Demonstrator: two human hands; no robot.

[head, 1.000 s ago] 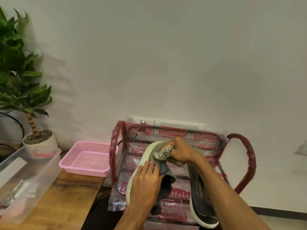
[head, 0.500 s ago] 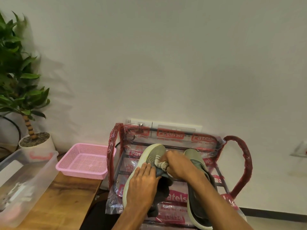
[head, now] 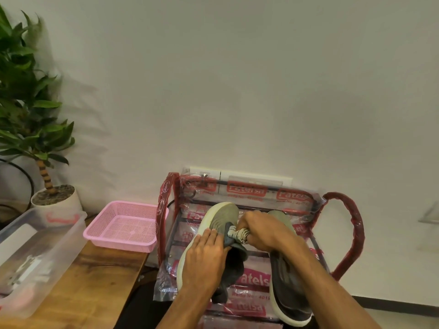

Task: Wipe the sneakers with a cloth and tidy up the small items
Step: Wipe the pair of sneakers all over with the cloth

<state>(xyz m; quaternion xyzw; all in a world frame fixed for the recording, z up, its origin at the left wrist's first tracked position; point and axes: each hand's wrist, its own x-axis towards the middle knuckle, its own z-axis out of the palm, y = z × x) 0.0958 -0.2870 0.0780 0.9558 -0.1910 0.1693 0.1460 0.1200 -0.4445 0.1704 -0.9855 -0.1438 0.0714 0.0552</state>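
My left hand [head: 204, 260] lies flat, fingers together, on a sneaker [head: 221, 217] atop the rack [head: 354, 233]; my right hand [head: 266, 230] clamps a cloth [head: 240, 234] against its upper. The second sneaker [head: 287, 288] sits just beside.

head cam | looks forward-down | close above shoe rack [head: 342, 236] | wall behind

Pink basket [head: 126, 225] — grey sneaker [head: 224, 216] — striped cloth [head: 240, 235]

Two grey sneakers [head: 222, 218] on rack, patterned cloth [head: 240, 235] bunched between
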